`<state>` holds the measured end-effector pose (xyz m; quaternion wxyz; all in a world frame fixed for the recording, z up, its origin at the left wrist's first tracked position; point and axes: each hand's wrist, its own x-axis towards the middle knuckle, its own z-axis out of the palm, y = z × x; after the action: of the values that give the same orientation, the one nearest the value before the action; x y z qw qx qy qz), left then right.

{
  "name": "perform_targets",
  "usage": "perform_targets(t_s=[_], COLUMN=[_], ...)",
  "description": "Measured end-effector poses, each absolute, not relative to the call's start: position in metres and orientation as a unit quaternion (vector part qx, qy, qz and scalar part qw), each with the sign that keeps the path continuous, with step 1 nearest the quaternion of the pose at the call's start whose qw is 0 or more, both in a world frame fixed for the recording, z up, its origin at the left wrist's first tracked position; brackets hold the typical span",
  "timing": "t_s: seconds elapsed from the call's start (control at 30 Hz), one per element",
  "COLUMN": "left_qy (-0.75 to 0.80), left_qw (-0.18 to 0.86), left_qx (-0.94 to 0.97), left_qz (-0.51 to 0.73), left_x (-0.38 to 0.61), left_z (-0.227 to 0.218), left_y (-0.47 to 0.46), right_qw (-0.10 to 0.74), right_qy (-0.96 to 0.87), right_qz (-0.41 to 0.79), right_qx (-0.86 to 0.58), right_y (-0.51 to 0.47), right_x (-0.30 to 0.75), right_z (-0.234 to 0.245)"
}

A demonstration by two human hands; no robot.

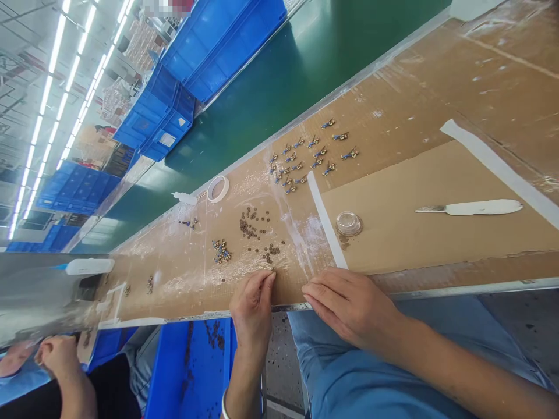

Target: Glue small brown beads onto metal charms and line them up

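Note:
My left hand [254,305] is closed in a pinch at the front edge of the cardboard-covered bench; whatever sits at its fingertips is too small to make out. To its right, my right hand [345,299] has its fingers pressed together over the edge, and what they may hold is hidden. Small brown discs [250,224] lie scattered beyond my left hand. A heap of tiny blue-and-tan figures [221,252] lies to the left of the discs. Several similar figures [298,166] are spread out farther back. A shallow clear dish [349,223] stands beyond my right hand.
A white-handled knife [483,207] lies on the right. Tape roll [218,189] and white bottle [185,198] are near the green conveyor belt [271,75]. Blue crates [218,43] stand behind it. Below left is a blue bin [196,372]; a co-worker's hand [59,355] is beyond it.

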<state>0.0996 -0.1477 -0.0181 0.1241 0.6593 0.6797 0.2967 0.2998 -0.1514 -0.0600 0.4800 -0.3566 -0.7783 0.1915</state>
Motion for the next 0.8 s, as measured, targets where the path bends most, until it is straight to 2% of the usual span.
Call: perform_targets(t_s=[0.3, 0.8], left_qy=[0.687, 0.653], left_qw=[0.335, 0.37], left_qx=[0.442, 0.422], left_qz=[0.47, 0.509], left_x=[0.127, 0.143], left_z=[0.002, 0.01], left_y=[-0.173, -0.185], right_qw=[0.556, 0.559], right_qy=[-0.689, -0.715], right_qz=[0.32, 0.282], right_qx=[-0.339, -0.311], right_y=[-0.147, -0.152], right_x=[0.295, 0.3], right_z=[-0.048, -0.036])
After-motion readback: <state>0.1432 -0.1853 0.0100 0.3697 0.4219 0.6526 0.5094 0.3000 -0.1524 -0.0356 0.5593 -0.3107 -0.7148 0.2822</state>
